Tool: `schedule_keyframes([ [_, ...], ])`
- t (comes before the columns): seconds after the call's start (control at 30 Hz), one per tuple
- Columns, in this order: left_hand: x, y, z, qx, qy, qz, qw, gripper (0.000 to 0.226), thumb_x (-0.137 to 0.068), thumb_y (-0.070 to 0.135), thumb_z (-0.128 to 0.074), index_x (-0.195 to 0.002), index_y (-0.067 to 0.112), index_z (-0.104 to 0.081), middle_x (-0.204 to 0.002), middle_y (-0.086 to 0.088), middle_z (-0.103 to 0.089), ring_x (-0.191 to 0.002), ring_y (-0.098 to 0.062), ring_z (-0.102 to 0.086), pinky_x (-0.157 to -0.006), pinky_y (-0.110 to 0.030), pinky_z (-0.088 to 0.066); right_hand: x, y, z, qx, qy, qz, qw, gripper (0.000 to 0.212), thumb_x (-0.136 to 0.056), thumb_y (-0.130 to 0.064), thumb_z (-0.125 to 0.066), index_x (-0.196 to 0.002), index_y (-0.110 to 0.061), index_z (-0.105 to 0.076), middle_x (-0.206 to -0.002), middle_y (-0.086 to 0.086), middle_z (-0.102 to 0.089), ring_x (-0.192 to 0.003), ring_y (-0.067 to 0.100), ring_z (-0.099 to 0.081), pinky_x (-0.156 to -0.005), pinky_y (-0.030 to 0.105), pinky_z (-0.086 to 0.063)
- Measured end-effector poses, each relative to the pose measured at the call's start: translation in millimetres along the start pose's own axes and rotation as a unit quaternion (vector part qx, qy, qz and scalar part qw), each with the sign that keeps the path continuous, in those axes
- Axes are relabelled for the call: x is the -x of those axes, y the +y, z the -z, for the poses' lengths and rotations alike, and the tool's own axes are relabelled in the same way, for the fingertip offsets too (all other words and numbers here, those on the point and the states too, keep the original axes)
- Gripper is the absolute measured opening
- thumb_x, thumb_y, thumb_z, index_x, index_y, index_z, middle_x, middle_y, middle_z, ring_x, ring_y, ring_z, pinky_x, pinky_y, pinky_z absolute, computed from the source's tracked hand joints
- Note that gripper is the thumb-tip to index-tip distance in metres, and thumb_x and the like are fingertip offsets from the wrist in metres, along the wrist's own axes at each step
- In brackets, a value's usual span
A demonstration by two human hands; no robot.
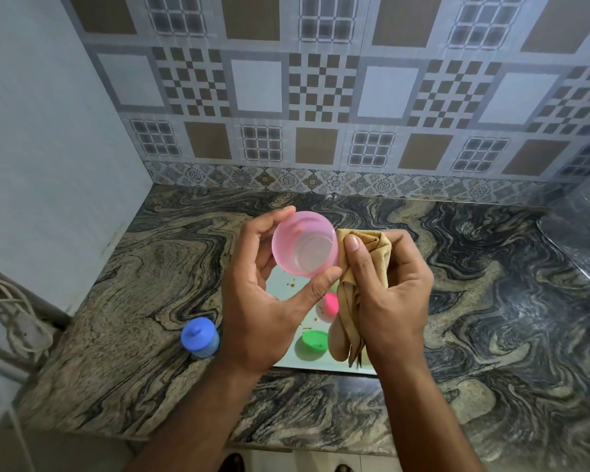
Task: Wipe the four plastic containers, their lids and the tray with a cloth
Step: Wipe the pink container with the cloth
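My left hand holds an open pink plastic container above the counter, thumb and fingers curled round its wall, mouth facing me. My right hand grips a bunched tan cloth pressed against the container's right side. Below the hands lies a pale tray with brown specks on it. On the tray sit a pink lid and a green lid, both partly hidden by the cloth. A blue container with its lid on stands on the counter left of the tray.
The marbled stone counter runs to a tiled back wall and a plain wall on the left. White cables hang off the counter's left end. A shiny dark surface sits at the far right. The counter's front edge is near my forearms.
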State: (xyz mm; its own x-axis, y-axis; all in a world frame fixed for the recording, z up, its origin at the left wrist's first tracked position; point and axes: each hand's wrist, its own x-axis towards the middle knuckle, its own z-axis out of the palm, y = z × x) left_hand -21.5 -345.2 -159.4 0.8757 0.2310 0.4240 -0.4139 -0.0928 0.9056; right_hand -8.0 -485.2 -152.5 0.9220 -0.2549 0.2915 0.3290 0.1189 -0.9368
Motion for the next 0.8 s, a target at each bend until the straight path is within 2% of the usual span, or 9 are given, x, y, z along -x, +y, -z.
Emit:
schedule_keyframes([
  [0.13, -1.3, -1.0, 5.2, -0.011, -0.014, -0.019, 1.0, 0.075, -0.074, 0.02, -0.094, -0.138, 0.013, -0.055, -0.139, -0.013, -0.061, -0.131, -0.034, -0.062, -0.108, -0.054, -0.052, -0.6, 7.9, 1.3, -0.001, 0.0, -0.003, 1.0, 0.012, -0.096, -0.019, -0.074, -0.087, -0.016, -0.066, -0.074, -0.008, -0.065, -0.067, 0.005, -0.056, -0.063, 0.021, -0.047],
  [0.27, -1.0, 3.0, 8.9, 0.019, -0.071, -0.009, 0.997, 0.074, -0.073, 0.015, -0.093, -0.137, 0.014, -0.056, -0.139, -0.005, -0.065, -0.131, -0.029, -0.063, -0.11, -0.045, -0.051, -8.2, 12.4, 5.3, -0.026, 0.004, -0.037, 0.999, 0.012, -0.095, -0.022, -0.071, -0.088, -0.014, -0.067, -0.075, -0.007, -0.065, -0.068, 0.006, -0.056, -0.064, 0.022, -0.048],
  [0.33, -0.9, 3.4, 10.5, 0.069, -0.082, 0.032, 0.994, 0.074, -0.074, 0.013, -0.094, -0.138, 0.015, -0.056, -0.139, -0.001, -0.066, -0.133, -0.026, -0.062, -0.111, -0.043, -0.051, -14.4, 14.6, 6.7, -0.017, -0.016, -0.058, 0.998, 0.014, -0.093, -0.024, -0.073, -0.089, -0.011, -0.068, -0.075, -0.004, -0.066, -0.069, 0.009, -0.056, -0.064, 0.026, -0.048],
  [0.47, -5.9, -0.9, 20.0, 0.222, -0.05, 0.16, 0.96, 0.086, -0.067, 0.036, -0.097, -0.14, 0.013, -0.056, -0.137, -0.004, -0.067, -0.125, -0.026, -0.063, -0.099, -0.037, -0.055, -19.9, 20.6, 5.6, 0.011, -0.014, -0.083, 0.996, 0.018, -0.089, -0.029, -0.076, -0.085, -0.014, -0.068, -0.073, 0.0, -0.063, -0.067, 0.013, -0.053, -0.064, 0.034, -0.044],
  [0.57, -9.0, -10.3, 26.9, 0.277, -0.013, 0.23, 0.933, 0.084, -0.069, 0.021, -0.09, -0.143, 0.008, -0.053, -0.129, -0.014, -0.066, -0.114, -0.029, -0.064, -0.094, -0.037, -0.058, -17.2, 23.3, 4.0, 0.017, -0.008, -0.096, 0.995, 0.02, -0.089, -0.032, -0.078, -0.079, -0.02, -0.066, -0.071, 0.001, -0.059, -0.067, 0.021, -0.054, -0.062, 0.045, -0.047],
  [0.63, -11.4, -18.2, 32.1, 0.26, 0.004, 0.245, 0.934, 0.075, -0.07, 0.021, -0.083, -0.139, 0.008, -0.055, -0.126, -0.014, -0.066, -0.111, -0.027, -0.065, -0.095, -0.038, -0.057, -14.1, 24.5, 1.9, 0.018, -0.017, -0.104, 0.994, 0.02, -0.091, -0.032, -0.079, -0.08, -0.02, -0.067, -0.072, 0.003, -0.06, -0.069, 0.025, -0.055, -0.064, 0.053, -0.05],
  [0.7, -18.8, -28.6, 45.0, 0.193, 0.02, 0.236, 0.952, 0.07, -0.065, 0.025, -0.085, -0.129, 0.013, -0.061, -0.122, -0.006, -0.071, -0.109, -0.021, -0.069, -0.094, -0.035, -0.058, -12.3, 25.6, -1.0, 0.028, -0.021, -0.099, 0.995, 0.018, -0.094, -0.027, -0.078, -0.081, -0.02, -0.067, -0.072, 0.001, -0.059, -0.067, 0.02, -0.052, -0.064, 0.042, -0.047],
  [0.77, -31.2, -43.0, 65.2, 0.023, 0.031, 0.207, 0.977, 0.067, -0.059, 0.033, -0.089, -0.119, 0.021, -0.064, -0.116, 0.006, -0.075, -0.106, -0.015, -0.073, -0.087, -0.03, -0.059, -12.2, 25.7, -1.4, 0.036, -0.021, -0.095, 0.995, 0.017, -0.096, -0.023, -0.077, -0.082, -0.019, -0.068, -0.072, 0.001, -0.059, -0.066, 0.015, -0.05, -0.063, 0.032, -0.043],
  [0.8, -38.1, -52.7, 76.6, -0.087, 0.033, 0.198, 0.976, 0.065, -0.057, 0.034, -0.091, -0.116, 0.025, -0.064, -0.113, 0.009, -0.075, -0.104, -0.014, -0.073, -0.084, -0.029, -0.058, -12.9, 24.9, -0.8, 0.038, -0.019, -0.092, 0.995, 0.017, -0.097, -0.022, -0.076, -0.083, -0.018, -0.068, -0.072, 0.001, -0.059, -0.065, 0.013, -0.05, -0.061, 0.029, -0.043],
])
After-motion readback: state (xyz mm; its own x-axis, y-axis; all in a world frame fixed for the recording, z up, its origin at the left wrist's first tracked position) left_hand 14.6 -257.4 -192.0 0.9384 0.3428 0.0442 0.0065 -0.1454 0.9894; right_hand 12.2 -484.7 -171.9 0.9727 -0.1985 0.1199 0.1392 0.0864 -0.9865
